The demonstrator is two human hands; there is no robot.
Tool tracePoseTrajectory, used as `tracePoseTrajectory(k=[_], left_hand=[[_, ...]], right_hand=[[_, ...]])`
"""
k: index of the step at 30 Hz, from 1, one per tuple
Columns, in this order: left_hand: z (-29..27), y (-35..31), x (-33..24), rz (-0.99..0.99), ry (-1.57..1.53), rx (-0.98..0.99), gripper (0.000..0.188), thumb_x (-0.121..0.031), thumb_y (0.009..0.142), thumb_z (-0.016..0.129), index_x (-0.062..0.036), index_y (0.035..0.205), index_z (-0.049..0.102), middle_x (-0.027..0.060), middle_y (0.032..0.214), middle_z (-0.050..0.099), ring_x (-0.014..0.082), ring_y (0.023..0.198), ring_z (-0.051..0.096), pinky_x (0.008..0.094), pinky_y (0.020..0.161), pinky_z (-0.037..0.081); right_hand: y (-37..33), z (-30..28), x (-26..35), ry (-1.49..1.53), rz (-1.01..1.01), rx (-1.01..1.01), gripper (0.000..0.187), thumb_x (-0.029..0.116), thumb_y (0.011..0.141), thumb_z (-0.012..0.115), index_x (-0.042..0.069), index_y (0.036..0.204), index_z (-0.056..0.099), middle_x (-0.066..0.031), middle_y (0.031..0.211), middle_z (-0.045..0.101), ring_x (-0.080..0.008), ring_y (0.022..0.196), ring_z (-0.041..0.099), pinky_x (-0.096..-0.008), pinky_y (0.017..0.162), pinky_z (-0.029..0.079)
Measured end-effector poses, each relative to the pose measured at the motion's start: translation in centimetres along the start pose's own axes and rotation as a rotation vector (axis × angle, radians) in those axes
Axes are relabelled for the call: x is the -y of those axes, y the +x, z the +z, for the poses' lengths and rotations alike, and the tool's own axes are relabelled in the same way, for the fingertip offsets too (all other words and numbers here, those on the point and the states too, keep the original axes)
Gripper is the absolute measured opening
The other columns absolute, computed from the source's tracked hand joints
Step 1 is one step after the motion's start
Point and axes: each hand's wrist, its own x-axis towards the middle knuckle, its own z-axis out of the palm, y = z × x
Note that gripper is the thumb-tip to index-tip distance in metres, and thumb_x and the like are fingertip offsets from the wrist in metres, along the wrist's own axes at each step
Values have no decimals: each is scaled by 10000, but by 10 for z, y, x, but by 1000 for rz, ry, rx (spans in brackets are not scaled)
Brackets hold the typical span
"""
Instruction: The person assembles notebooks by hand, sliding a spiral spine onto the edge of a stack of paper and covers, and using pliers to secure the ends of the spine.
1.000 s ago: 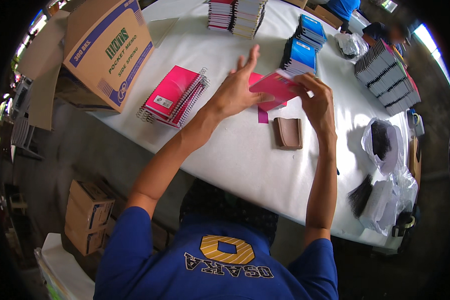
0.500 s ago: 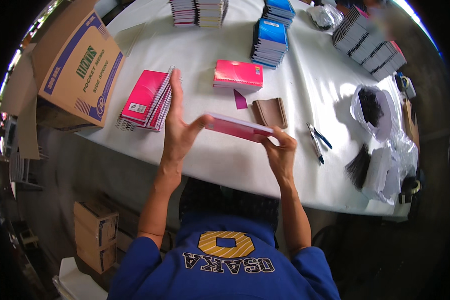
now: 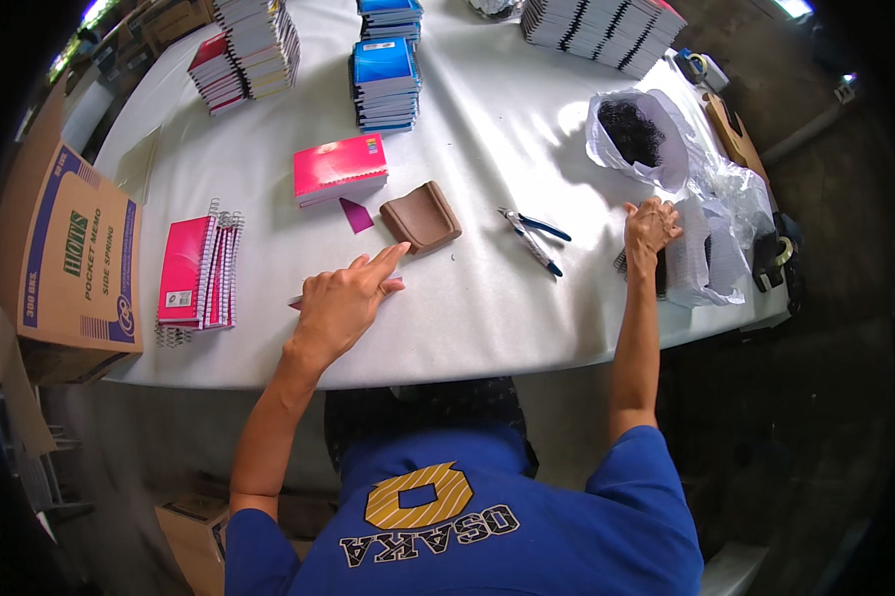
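So there's a thin pink booklet lying flat on the white tabletop, mostly hidden, only a sliver of its edge peeks out. Off at the right edge sits a pile of black spiral coils beside clear plastic bags, partly covered.

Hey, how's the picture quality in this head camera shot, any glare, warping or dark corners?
Head view: strong fisheye warp, the white table edge bows and the corners go black. Bright glare washes out the table top near the plastic bag. Left hand and right hand look sharp, with soft shadows beside them.
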Motion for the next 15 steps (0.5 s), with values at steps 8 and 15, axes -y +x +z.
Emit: tracePoseTrajectory(k=[8,15], left_hand=[[1,-1,0,24,17,-13,478,-438,951,538,-261,1394,510,131,1038,707,305,946,696,456,683,573],[-1,1,0,-69,-10,77,550,-377,899,634,-241,1411,484,116,1122,687,332,822,696,450,692,556]], right_hand=[[14,43,-37,165,-49,214,186,215,863,602,58,937,668,-179,972,685,-348,919,672,-467,820,521],[24,-42,-14,812,-149,339,148,48,872,554,-12,967,650,-181,864,703,-280,798,696,-389,739,539]])
